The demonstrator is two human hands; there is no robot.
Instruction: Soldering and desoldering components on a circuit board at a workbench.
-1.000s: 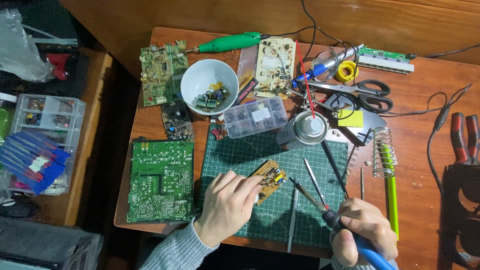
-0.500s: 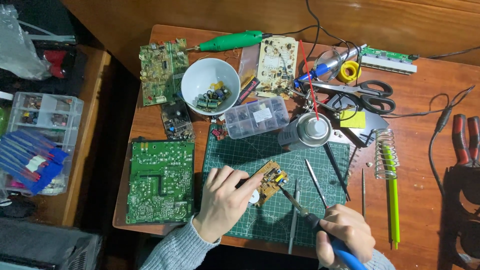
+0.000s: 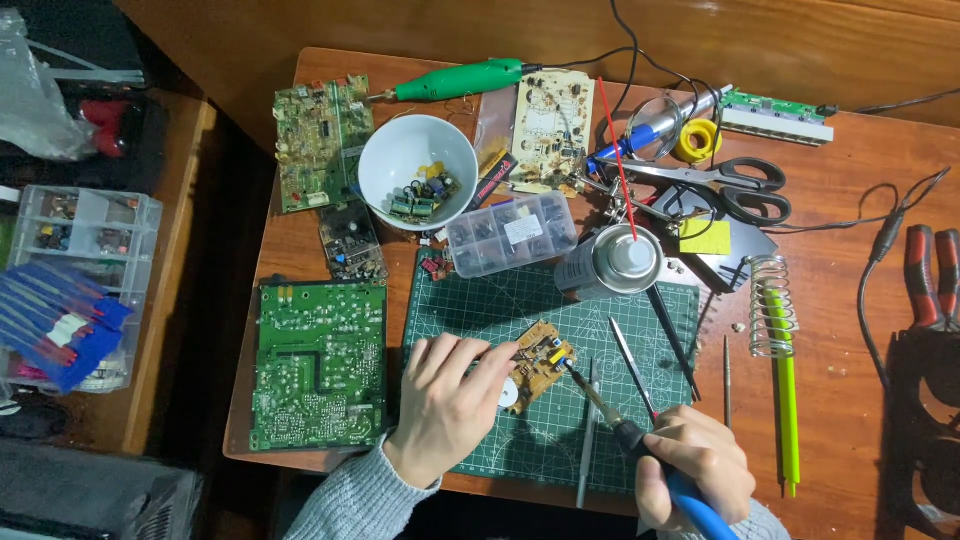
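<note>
Tan small circuit board (image 3: 541, 363) on green cutting mat (image 3: 500, 310) mid-tabletop, my left hand (image 3: 447, 406) fingers pinching its edge, right hand (image 3: 694, 466) fingers closed round blue-handled soldering iron (image 3: 640, 445) — tip touching the board.

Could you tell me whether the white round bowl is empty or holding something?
Holding something: the white round bowl contains a small heap of loose electronic components, gathered toward one side; the rest of its bottom shows bare.

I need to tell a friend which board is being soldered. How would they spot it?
Find the green cutting mat at the table's front. On it lies a small tan circuit board, pinched by the left hand. Unlike the big green boards nearby, the soldering iron touches it.
</note>
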